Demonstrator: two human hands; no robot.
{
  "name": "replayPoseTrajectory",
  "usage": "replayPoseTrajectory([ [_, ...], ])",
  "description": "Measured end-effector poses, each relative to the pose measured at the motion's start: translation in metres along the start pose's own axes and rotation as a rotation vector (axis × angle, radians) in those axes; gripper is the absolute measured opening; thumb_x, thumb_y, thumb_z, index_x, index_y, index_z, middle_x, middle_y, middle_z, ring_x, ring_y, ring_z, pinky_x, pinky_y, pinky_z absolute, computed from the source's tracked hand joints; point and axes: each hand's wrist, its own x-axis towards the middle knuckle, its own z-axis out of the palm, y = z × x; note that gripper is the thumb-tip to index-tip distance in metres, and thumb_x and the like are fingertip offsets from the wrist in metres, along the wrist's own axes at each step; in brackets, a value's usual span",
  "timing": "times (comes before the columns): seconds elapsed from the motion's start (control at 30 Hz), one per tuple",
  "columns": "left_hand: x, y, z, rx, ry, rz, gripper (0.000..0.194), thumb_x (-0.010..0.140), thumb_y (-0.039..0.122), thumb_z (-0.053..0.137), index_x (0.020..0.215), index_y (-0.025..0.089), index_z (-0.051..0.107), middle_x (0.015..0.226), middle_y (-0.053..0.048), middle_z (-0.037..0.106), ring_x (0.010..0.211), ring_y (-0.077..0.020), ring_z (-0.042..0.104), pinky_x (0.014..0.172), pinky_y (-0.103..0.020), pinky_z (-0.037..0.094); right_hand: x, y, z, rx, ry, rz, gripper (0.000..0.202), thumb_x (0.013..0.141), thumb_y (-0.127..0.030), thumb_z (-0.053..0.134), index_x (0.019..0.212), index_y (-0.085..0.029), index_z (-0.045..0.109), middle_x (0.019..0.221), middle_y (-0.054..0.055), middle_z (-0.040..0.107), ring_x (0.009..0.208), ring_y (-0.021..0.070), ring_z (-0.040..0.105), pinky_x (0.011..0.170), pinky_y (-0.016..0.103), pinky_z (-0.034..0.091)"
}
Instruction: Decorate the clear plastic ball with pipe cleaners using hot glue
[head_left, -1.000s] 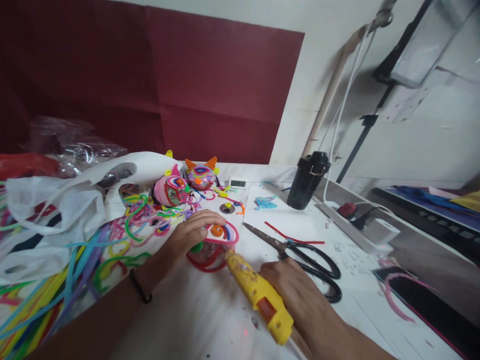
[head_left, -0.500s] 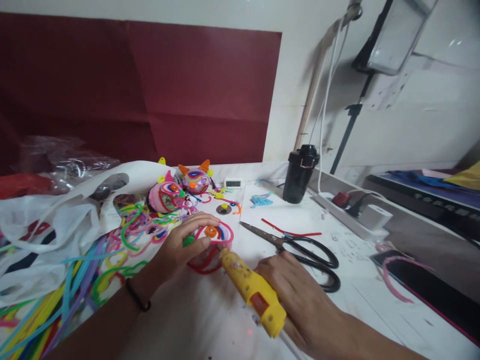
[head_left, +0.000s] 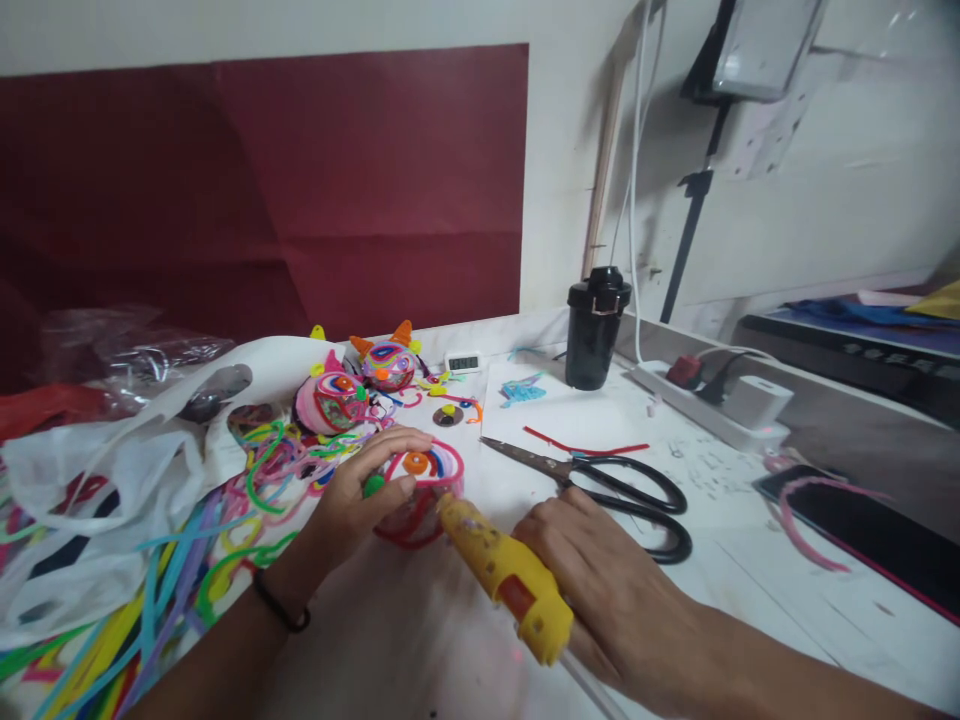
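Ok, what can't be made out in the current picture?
In the head view:
Yellow glue gun: handle hidden by the right hand.
Pink-rimmed craft: partly covered by the left hand.
Gun's tip: too blurred to tell whether it touches the craft.
Clock: digits too small to read.
Black phone: cut off by the right edge.

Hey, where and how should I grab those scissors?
Probably by the far black handle loop, coming from the right. The scissors lie with blades pointing left and both loops toward the right. Your right hand, holding the yellow glue gun, partly covers the near loop, so the far one looks freer.
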Motion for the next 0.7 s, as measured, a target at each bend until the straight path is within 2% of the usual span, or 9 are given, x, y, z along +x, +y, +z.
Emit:
replayPoseTrajectory([
  [0.47, -0.0002, -0.0016, -0.0021, 0.039, 0.027, -0.052, 0.028, 0.085, 0.035, 0.061, 0.108, 0.022, 0.07, 0.127, -0.007, 0.066, 0.124, -0.0272, 0.055, 0.109, -0.037, 0.04, -0.0014, 0.003, 0.0007, -0.01, 0.014, 0.04, 0.01, 0.092, -0.016, 0.043, 0.098, -0.017, 0.052, 0.086, 0.005, 0.058, 0.075, 0.0212, 0.051, 0.077, 0.036, 0.032],
  [0.7, 0.0005, -0.0038, -0.0033, 0.043, 0.037, -0.05, 0.028, 0.084, 0.037, 0.064, 0.107, 0.022, 0.07, 0.126, -0.008, 0.067, 0.124, -0.0278, 0.056, 0.109, -0.038, 0.04, -0.0009, 0.0037, -0.0004, 0.007, 0.016, 0.045, 0.011, 0.094, -0.018, 0.041, 0.096, -0.017, 0.052, 0.084, 0.005, 0.057, 0.072, 0.0204, 0.049, 0.074, 0.036, 0.03],
])
